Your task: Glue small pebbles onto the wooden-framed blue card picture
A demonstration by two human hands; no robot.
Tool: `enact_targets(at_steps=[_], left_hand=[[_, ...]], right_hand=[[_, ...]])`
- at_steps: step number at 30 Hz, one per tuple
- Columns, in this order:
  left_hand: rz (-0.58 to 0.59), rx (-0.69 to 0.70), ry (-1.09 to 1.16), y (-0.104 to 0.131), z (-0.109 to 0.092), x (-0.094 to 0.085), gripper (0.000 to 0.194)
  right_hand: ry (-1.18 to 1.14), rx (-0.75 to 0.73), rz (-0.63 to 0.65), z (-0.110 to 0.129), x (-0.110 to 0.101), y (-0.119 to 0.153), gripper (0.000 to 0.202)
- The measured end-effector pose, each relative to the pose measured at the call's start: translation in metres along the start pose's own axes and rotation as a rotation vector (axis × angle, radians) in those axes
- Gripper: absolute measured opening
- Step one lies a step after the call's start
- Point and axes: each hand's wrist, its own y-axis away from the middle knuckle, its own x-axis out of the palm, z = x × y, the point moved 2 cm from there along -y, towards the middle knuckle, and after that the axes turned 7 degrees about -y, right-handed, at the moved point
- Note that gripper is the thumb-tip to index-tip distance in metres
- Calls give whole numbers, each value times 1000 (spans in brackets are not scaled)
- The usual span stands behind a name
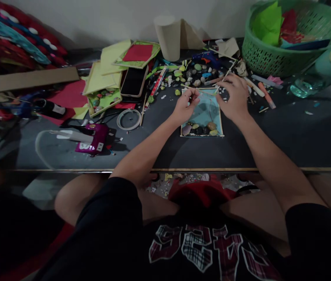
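Note:
A small light-blue panel (202,107) with a thin stick border lies flat on the dark table. Pebbles (205,130) in black, brown, yellow and grey line its near edge, and fine curling lines mark the blue surface. At its upper left side is my left hand (186,104), thumb and fingers pinched together; whatever sits between the tips is too small to name. Over the upper right corner hovers my right hand (235,95), its thumb and fingers apart. A thin pale stick (229,70) passes close to the right fingertips.
Loose pebbles (197,74) and scraps lie behind the panel. A green basket (271,58), a bottle (320,66) and a white cup (168,39) stand at the back. Leftward are a phone (134,81), a tape roll (128,119), framed cards (103,80) and a purple device (93,140).

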Motion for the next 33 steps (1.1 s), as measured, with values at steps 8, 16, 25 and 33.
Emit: enact_targets(at_steps=[8, 16, 25, 33], left_hand=[[97, 21, -80, 5, -17, 4, 59], [-114, -93, -267, -3, 25, -20, 50], [-311, -80, -556, -5, 91, -52, 40], [-265, -77, -610, -2, 113, -44, 33]], right_hand=[[-155, -94, 109, 23, 7, 0, 30], [-93, -93, 94, 22, 3, 1, 32], [-47, -20, 12, -6, 16, 2, 23], [-84, -21, 23, -14, 28, 6, 22]])
